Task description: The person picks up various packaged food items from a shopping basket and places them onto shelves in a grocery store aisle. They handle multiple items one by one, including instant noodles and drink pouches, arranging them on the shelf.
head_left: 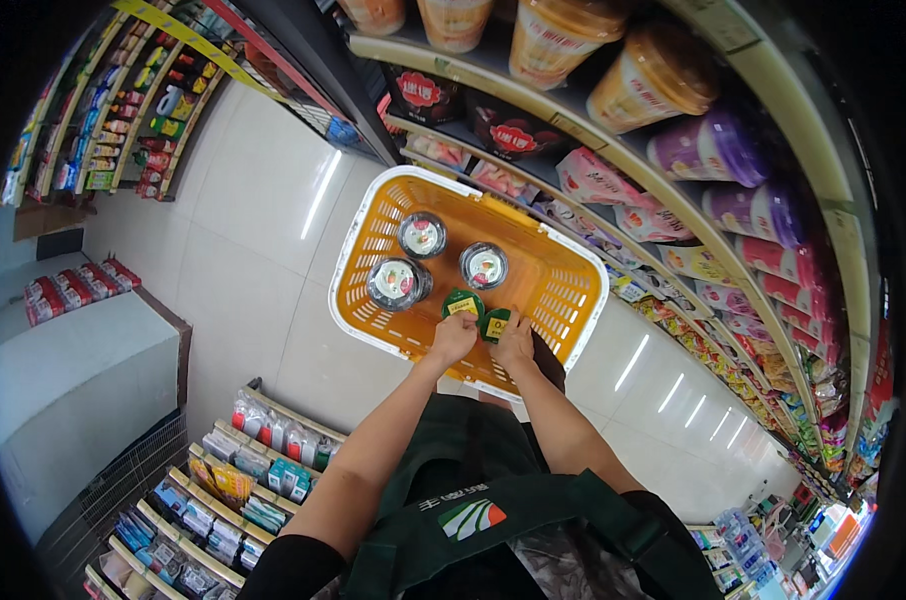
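An orange plastic shopping basket [524, 281] with a white rim is right in front of me. My left hand [454, 339] reaches over its near side, fingers closed at the edge of a round green-lidded container [461, 301] with a yellow label. Beside it, my right hand [514, 346] grips a second green-lidded container [495, 325], fingers around its right side. Farther inside stand three clear round jars with printed lids: one at the far left [423, 235], one at the near left [396, 282] and one in the middle [484, 265].
Close on the right runs a curved shelf rack [633, 172] with cups, boxes and bagged snacks. At lower left stands a tiered rack [220, 487] of small packaged goods. A white counter [108, 352] carries red-and-white packs [82, 289]. Pale floor tiles [250, 225] surround the basket.
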`<state>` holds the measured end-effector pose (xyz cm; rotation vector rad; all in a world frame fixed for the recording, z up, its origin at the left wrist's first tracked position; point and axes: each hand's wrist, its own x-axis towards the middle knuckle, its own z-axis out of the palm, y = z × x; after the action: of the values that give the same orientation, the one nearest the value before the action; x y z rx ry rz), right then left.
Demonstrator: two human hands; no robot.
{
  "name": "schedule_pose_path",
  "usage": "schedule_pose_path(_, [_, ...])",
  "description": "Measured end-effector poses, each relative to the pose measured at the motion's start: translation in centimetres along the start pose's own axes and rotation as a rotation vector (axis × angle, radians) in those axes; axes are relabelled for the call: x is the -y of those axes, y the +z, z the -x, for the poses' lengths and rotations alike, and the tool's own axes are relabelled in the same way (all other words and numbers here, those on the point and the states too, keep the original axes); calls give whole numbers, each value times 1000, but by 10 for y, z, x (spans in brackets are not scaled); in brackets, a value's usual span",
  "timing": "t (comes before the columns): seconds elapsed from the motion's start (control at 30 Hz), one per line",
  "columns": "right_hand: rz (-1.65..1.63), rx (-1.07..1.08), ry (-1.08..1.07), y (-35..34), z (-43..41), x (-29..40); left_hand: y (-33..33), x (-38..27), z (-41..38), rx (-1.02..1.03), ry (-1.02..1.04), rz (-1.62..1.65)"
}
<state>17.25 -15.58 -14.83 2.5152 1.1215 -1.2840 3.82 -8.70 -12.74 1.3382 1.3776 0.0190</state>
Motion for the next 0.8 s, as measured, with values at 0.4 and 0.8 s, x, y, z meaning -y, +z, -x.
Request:
schedule_pose_path(0.4, [249, -82, 85, 20, -46, 16, 8, 13, -11, 32, -13, -132])
schedule_pose_path(0.8, [-954, 240, -222, -218, 96, 24, -66, -104, 41, 353, -102, 580])
